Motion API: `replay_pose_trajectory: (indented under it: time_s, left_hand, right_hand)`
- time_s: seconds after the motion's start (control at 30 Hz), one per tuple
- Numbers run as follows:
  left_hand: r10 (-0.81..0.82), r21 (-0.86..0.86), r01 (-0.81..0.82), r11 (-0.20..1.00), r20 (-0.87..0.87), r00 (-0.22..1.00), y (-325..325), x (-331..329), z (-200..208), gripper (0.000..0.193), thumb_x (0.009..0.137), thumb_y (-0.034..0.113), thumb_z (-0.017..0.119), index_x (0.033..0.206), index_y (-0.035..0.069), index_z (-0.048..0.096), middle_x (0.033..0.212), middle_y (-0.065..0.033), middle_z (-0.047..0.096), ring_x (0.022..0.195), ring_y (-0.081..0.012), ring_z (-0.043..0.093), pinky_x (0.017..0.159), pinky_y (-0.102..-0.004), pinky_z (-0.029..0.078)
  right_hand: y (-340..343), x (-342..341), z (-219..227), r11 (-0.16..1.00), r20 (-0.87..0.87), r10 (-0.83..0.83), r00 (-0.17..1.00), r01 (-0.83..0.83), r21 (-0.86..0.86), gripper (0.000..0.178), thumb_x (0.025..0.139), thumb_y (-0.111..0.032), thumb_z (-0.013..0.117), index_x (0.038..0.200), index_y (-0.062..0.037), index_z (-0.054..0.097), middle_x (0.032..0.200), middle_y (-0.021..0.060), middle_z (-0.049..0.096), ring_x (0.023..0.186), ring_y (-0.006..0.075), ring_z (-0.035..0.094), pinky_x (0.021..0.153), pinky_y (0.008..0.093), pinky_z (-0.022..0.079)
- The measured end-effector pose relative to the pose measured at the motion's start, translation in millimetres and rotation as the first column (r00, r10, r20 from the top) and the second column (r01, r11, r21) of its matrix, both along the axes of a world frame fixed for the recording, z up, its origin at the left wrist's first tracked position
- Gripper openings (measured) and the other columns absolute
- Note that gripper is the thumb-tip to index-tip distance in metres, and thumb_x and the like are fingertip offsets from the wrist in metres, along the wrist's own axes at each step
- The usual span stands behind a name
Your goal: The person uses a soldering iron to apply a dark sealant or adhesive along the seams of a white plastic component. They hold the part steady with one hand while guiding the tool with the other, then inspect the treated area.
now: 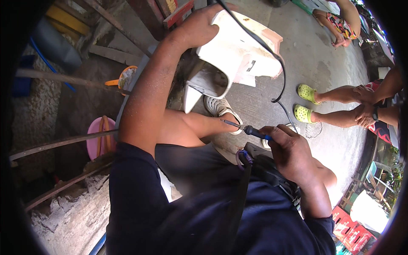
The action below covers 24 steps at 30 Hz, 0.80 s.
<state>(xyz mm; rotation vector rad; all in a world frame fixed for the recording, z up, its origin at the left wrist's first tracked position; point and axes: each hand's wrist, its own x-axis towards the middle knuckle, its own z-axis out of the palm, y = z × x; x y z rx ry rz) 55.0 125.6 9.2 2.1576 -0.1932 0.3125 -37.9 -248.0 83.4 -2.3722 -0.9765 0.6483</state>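
Note:
My left hand [199,26] is closed on the upper edge of a white moulded plastic panel [231,42], which looks like a vehicle fairing with a curved opening and a pointed lower corner. The panel is held up over my knee, tilted. In my right hand [290,153], closed round its blue-and-black handle, is a soldering iron [254,131]. Its thin metal tip points left, below the panel and apart from it. A black cord [259,41] hangs across the front of the panel and runs down toward my right hand.
A seated person in lime-green clogs [307,92] is at the right; another person [340,25] crouches farther back. Metal bars [68,76] cross the left side, near a pink basin [97,140] and an orange dipper [126,78]. Red crates [352,231] stand at lower right.

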Motion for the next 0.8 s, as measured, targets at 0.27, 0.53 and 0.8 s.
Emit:
replay_pose_trajectory:
  time_s: [0.27, 0.53, 0.8]
  left_hand:
    - [0.118, 0.039, -0.117, 0.992, -0.018, 0.993, 22.5, -42.0, -11.9, 0.071, 0.081, -0.016, 0.044, 0.142, 0.015, 0.064, 0.13, -0.0155, 0.073, 0.115, -0.0213, 0.071, 0.095, -0.0319, 0.055]
    - [0.301, 0.231, -0.304, 0.924, 0.05, 0.952, 33.0, -61.7, -30.6, 0.061, 0.083, -0.015, 0.049, 0.129, 0.017, 0.072, 0.118, -0.0216, 0.074, 0.105, -0.0381, 0.072, 0.091, -0.0423, 0.057]
    - [0.429, 0.257, -0.483, 0.837, 0.24, 0.871, 30.7, -20.2, -46.9, 0.042, 0.086, -0.01, 0.056, 0.122, 0.005, 0.073, 0.113, -0.0158, 0.077, 0.112, -0.0291, 0.074, 0.096, -0.038, 0.057]
  right_hand:
    - [-7.0, -3.7, -4.5, 1.0, -0.005, 0.023, 1.0, -0.023, -0.002, 0.035, 0.089, 0.007, 0.062, 0.12, -0.0068, 0.071, 0.1, 0.0155, 0.071, 0.09, 0.0377, 0.071, 0.077, 0.0432, 0.056]
    - [4.0, -6.9, -7.5, 0.995, 0.014, 0.088, 0.996, -0.089, 0.049, 0.029, 0.092, -0.004, 0.065, 0.12, -0.0125, 0.07, 0.101, 0.0137, 0.073, 0.089, 0.0392, 0.073, 0.076, 0.0502, 0.058]
    - [9.7, -7.2, -5.9, 0.997, -0.054, 0.027, 0.998, -0.023, 0.068, 0.035, 0.088, 0.009, 0.062, 0.119, -0.0045, 0.07, 0.103, 0.017, 0.072, 0.091, 0.0368, 0.071, 0.079, 0.0407, 0.055]
